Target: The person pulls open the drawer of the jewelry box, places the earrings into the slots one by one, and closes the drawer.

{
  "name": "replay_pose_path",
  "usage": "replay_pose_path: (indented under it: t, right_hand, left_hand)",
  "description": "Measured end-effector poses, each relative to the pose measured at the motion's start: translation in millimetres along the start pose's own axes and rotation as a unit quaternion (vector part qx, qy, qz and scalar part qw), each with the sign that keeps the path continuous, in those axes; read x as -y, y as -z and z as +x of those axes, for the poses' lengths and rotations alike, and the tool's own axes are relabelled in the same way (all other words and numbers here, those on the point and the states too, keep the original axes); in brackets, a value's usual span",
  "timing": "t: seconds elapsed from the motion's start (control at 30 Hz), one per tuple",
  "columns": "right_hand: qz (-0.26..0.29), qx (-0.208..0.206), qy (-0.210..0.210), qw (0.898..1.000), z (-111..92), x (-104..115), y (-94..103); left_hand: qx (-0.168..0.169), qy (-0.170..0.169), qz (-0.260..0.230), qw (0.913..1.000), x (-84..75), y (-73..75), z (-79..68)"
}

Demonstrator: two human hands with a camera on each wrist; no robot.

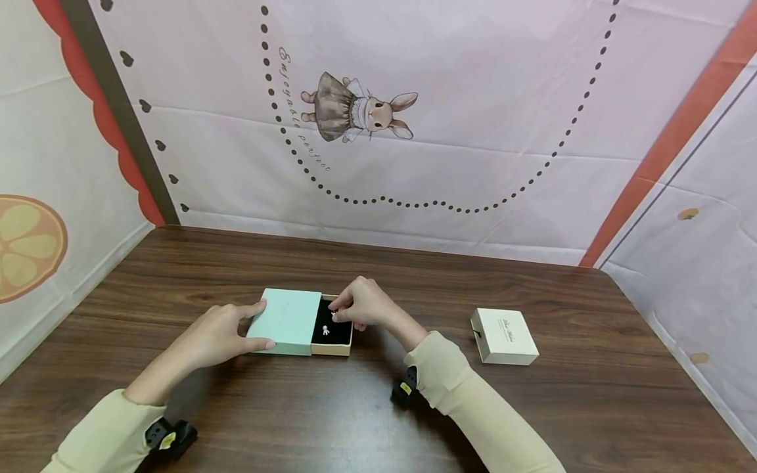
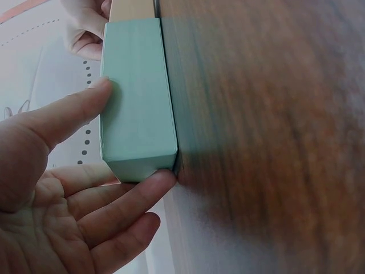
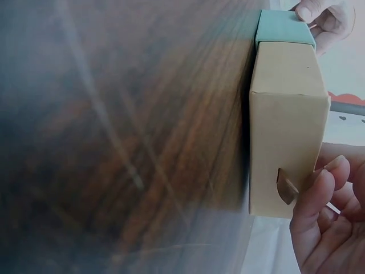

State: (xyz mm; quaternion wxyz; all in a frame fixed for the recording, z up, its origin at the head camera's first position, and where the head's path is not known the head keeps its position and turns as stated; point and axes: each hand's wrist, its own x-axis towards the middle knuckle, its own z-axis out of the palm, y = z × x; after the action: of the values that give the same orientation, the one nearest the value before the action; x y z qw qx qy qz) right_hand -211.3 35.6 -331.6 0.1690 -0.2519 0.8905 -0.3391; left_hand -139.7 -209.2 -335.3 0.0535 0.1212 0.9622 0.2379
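Observation:
A mint-green box sleeve lies on the table with its tan drawer pulled partly out to the right. My left hand grips the sleeve at its left end, thumb on the near edge and fingers round the end. Black lining fills the drawer, and a small silver jewelry piece sits on it. My right hand reaches over the drawer, thumb and forefinger pinching at a second small silver piece, mostly covered. A ribbon tab sticks out of the drawer's end.
A closed cream box with dark lettering stands farther right on the brown wood table. Behind the table hangs a pale cloth printed with a rabbit and dotted lines.

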Motion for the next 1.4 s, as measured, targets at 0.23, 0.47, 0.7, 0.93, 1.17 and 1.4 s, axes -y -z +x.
replay_pose_path:
  t: [0.23, 0.47, 0.7, 0.93, 1.17, 1.4]
  right_hand:
    - [0.000, -0.008, -0.002, 1.000, -0.4, 1.1, -1.1]
    - [0.013, -0.018, -0.002, 1.000, -2.6, 1.8, -0.5]
    - [0.093, -0.026, -0.036, 0.995, -6.2, -5.6, 9.0]
    - [0.132, -0.034, -0.043, 0.990, -11.4, -13.1, 18.3]
    - [0.149, -0.040, -0.062, 0.986, -16.2, -20.5, 23.1]
    - [0.143, -0.036, -0.079, 0.986, -18.0, -24.5, 25.7]
  left_hand:
    - [0.002, -0.004, -0.005, 1.0000, -0.3, 0.7, -0.4]
    - [0.003, -0.003, -0.011, 0.9999, -1.8, 0.7, -0.8]
    - [0.000, 0.000, -0.012, 0.9999, -3.2, -0.5, -1.2]
    - [0.002, -0.003, -0.013, 0.9999, -3.5, 0.2, -1.7]
    - [0.001, 0.000, -0.006, 1.0000, -1.9, 1.0, -1.1]
    - [-0.001, -0.003, -0.005, 1.0000, 0.1, 0.6, -0.8]
